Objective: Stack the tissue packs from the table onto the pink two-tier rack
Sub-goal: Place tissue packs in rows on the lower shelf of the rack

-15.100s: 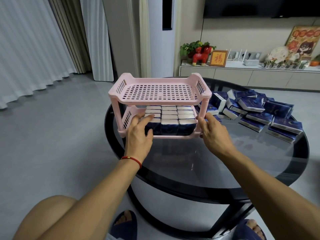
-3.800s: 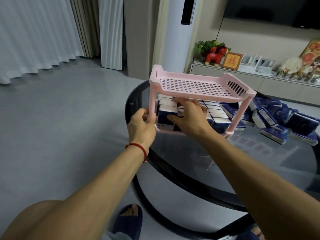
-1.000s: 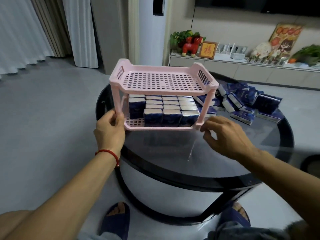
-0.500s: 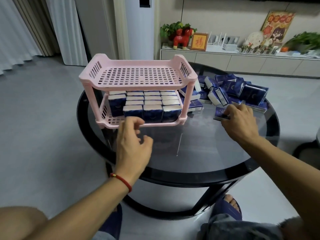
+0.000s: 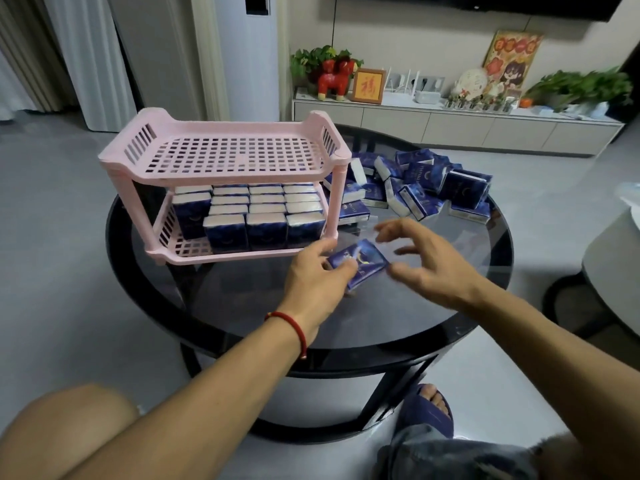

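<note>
The glass surface [image 5: 433, 306] filled mid-frame; the rack [image 5: 221, 161], upper left, had its lower tier nearly full. The left hand [image 5: 313, 282] pinched a pack [image 5: 363, 263]; the right hand [image 5: 429, 268] hovered spread, empty. A hurried handover could drop it.

Both my forearms reached forward, bare to the elbow. My left hand [image 5: 317, 277], a red cord around its wrist, pinched the near end of a tissue pack [image 5: 360, 262] between thumb and curled fingers. My right hand [image 5: 427, 261] hovered just right of it, fingers spread and loosely bent, blurred, gripping nothing.
</note>
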Motion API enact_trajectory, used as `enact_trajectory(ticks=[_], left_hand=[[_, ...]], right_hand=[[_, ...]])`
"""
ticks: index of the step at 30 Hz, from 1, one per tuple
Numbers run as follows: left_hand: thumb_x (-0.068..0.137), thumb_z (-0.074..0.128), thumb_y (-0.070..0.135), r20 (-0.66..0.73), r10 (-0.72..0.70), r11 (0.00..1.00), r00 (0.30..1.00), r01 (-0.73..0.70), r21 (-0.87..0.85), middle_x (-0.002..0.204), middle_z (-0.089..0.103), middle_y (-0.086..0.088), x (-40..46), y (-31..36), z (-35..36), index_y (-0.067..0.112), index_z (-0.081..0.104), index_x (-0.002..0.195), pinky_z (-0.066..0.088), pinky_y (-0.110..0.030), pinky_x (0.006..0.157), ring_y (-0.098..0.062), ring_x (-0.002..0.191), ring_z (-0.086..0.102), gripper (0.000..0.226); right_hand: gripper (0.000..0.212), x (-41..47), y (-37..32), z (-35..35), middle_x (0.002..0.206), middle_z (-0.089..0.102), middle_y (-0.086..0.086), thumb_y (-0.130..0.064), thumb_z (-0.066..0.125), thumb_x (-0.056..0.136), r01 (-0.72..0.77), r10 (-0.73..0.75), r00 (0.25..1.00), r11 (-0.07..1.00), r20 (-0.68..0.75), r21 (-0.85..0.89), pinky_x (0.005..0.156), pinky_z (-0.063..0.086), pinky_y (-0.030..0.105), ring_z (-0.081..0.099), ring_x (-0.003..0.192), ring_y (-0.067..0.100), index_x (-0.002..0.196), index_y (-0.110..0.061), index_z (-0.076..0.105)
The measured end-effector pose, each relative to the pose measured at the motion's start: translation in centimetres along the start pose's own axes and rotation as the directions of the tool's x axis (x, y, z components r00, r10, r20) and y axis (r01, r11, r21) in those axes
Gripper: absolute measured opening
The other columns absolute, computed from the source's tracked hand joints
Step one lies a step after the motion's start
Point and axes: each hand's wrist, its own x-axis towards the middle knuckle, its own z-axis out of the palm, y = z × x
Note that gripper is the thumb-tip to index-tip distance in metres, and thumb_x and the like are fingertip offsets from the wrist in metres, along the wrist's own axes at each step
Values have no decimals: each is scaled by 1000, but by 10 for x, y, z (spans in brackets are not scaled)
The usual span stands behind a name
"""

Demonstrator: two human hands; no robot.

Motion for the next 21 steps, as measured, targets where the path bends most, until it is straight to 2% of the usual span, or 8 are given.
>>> enact_trajectory(ticks=[2, 5, 8, 11, 13, 16, 18, 21], left_hand=[[94, 69, 6, -42, 15, 999, 999, -17, -40, 99, 76, 0, 1, 3, -7, 15, 64, 134, 65, -44, 79, -22, 86, 75, 41], [93, 67, 4, -46, 3, 996, 999, -7, -84, 102, 79, 0, 1, 4, -15, 15, 73, 123, 61, -50, 89, -28, 99, 75, 33], [91, 66, 2, -30, -10, 995, 999, 7, -96, 97, 80, -3, -3, 6, -21, 22, 78, 102, 60, -53, 92, -30, 101, 74, 26], [88, 68, -2, -38, -25, 989, 999, 19, -147, 95, 80, -6, -4, 7, -26, 18, 76, 99, 61, -51, 90, -25, 92, 75, 24], [87, 71, -1, -50, -32, 988, 998, 24, -155, 96, 79, -7, -5, 7, -30, 15, 72, 101, 63, -48, 85, -23, 89, 76, 22], [86, 75, 2, -49, -8, 995, 999, 4, -97, 97, 79, -6, -6, 4, -33, 13, 68, 104, 64, -37, 71, -24, 88, 77, 22], [86, 75, 2, -45, 2, 998, 999, -4, -62, 99, 78, -7, -7, 3, -35, 12, 64, 105, 61, -33, 62, -24, 83, 77, 24], [87, 75, 1, -32, -2, 998, 999, 1, -58, 101, 76, -8, -9, 2, -35, 11, 59, 105, 61, -31, 61, -21, 79, 77, 26]], right_hand=[[43, 14, 27, 2, 136, 52, -3, -31, 64, 87, -155, 151, 966, 988, -210, 0, 103, 46, 36, 50, 124, 12, 127, -25, 51], [52, 40, 66, 5, 146, 42, 8, -29, 66, 94, -411, 303, 839, 897, -452, -163, 109, 42, 49, 42, 133, 28, 140, -19, 44], [35, 65, 81, 10, 132, 54, 14, -29, 60, 98, -531, 399, 766, 835, -504, -147, 98, 47, 53, 52, 118, 36, 129, -14, 51], [18, 76, 76, 14, 114, 60, 19, -20, 60, 98, -598, 400, 709, 778, -581, -194, 86, 51, 52, 58, 96, 41, 110, -8, 57], [19, 75, 71, 13, 118, 54, 22, -21, 65, 95, -627, 428, 688, 757, -586, -182, 89, 51, 52, 57, 96, 44, 107, -8, 58], [45, 65, 59, 9, 121, 51, 21, -26, 76, 80, -655, 548, 660, 755, -514, -36, 96, 49, 54, 54, 104, 42, 113, -11, 50], [57, 49, 40, 4, 114, 59, 15, -29, 79, 74, -610, 573, 670, 787, -472, 89, 86, 55, 50, 59, 99, 34, 116, -17, 43], [64, 15, -5, -2, 99, 70, 2, -27, 81, 79, -474, 577, 735, 813, -357, 337, 68, 55, 31, 68, 84, 17, 129, -25, 40]])
